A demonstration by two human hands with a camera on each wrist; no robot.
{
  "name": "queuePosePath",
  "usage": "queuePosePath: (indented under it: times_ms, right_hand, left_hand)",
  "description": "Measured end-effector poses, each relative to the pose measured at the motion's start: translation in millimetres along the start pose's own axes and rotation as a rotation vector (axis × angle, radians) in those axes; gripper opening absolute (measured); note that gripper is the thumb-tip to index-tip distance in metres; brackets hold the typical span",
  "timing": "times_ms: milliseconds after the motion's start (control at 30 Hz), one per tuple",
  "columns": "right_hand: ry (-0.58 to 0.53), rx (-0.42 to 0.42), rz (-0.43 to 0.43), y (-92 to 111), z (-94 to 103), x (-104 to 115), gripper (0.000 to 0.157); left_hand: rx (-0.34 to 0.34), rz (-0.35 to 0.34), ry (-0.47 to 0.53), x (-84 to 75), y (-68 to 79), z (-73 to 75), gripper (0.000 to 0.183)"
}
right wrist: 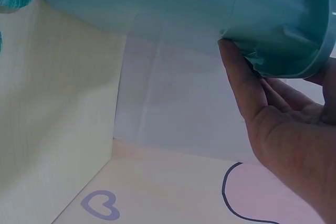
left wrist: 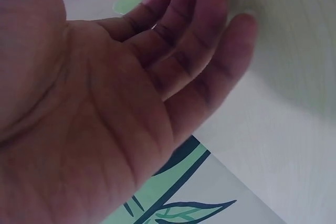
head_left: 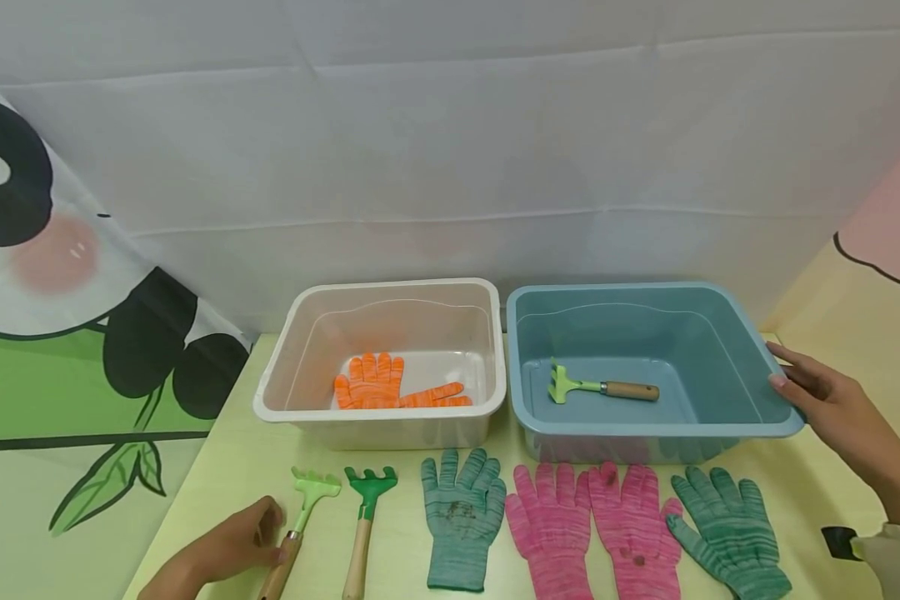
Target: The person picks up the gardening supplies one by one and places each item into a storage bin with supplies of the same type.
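Observation:
My left hand [head_left: 232, 542] is beside a light-green hand rake [head_left: 310, 500] with a wooden handle, its thumb at the handle. In the left wrist view its fingers [left wrist: 191, 72] are loosely bent, with nothing seen in the palm. At the right, my right hand [head_left: 832, 400] grips the rim of a blue plastic basin [head_left: 656, 431], thumb over the edge and fingers beneath the rim outside. The right wrist view shows the fingers [right wrist: 241, 80] against the outer wall. Inside the basin lies another light-green hand rake [head_left: 600, 387].
A white basin [head_left: 378, 429] with orange gloves [head_left: 375, 383] stands left of the blue one. In front lie a dark-green hand rake [head_left: 367, 500], a grey-green glove [head_left: 461, 521], two pink gloves [head_left: 551, 533] and a green glove [head_left: 738, 533]. A white cloth [head_left: 450, 150] hangs behind.

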State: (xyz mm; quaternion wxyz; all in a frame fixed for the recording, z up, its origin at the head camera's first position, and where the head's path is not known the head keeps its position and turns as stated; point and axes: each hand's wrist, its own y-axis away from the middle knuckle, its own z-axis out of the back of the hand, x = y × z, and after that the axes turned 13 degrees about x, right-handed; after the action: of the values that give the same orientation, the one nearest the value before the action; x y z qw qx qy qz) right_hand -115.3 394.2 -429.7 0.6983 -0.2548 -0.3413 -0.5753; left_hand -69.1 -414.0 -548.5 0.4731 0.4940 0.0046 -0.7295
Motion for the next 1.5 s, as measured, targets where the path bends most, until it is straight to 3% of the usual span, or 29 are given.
queuePosePath:
  times_ms: [133,200,300,433,500,567,700,767,867,1167,1333,1500]
  right_hand:
    - [0.002,-0.002,-0.013,0.0,-0.8,-1.6,0.060]
    - [0.002,-0.003,-0.015,0.0,-1.0,-2.6,0.060]
    - [-0.003,-0.005,-0.011,-0.2,-1.3,-3.7,0.060]
    - [-0.010,-0.004,-0.004,0.1,-1.9,-4.6,0.060]
    - [-0.015,-0.002,-0.002,0.4,-2.3,-4.8,0.060]
    - [-0.017,-0.003,0.000,0.6,-2.3,-4.8,0.060]
    - [-0.017,-0.001,0.002,0.5,-2.2,-4.3,0.060]
    - [-0.016,-0.001,0.001,0.5,-2.3,-3.8,0.060]
    - [-0.032,0.004,0.011,0.9,-1.8,-3.3,0.059]
    - [-0.050,0.016,-0.025,1.9,-1.6,-3.2,0.058]
    - [-0.062,0.024,-0.032,1.4,-1.4,-4.0,0.059]
    - [-0.045,0.022,-0.029,1.3,-1.2,-4.0,0.059]
  left_hand:
    - [0.020,0.019,0.029,-51.2,9.2,1.9,0.031]
    - [0.029,0.080,0.062,-66.0,9.6,1.0,0.029]
    - [0.055,0.209,0.112,-60.9,5.2,-1.5,0.032]
    - [0.079,0.303,0.196,-15.0,-5.5,-5.7,0.046]
    - [0.079,0.343,0.200,-2.1,-9.4,-7.5,0.046]
    - [0.048,0.388,0.182,-8.8,-11.5,-10.4,0.040]
    - [0.035,0.491,0.132,-51.9,-10.0,-10.4,0.025]
    - [0.039,0.489,0.130,-69.0,-6.6,-8.9,0.023]
    - [0.061,0.463,0.116,-82.5,-2.3,-6.7,0.020]
    - [-0.019,0.565,0.011,-95.9,-5.8,-12.9,0.018]
    - [-0.043,0.537,-0.011,-99.8,-6.1,-11.4,0.020]
    - [-0.048,0.460,0.002,-98.9,-5.2,-9.2,0.021]
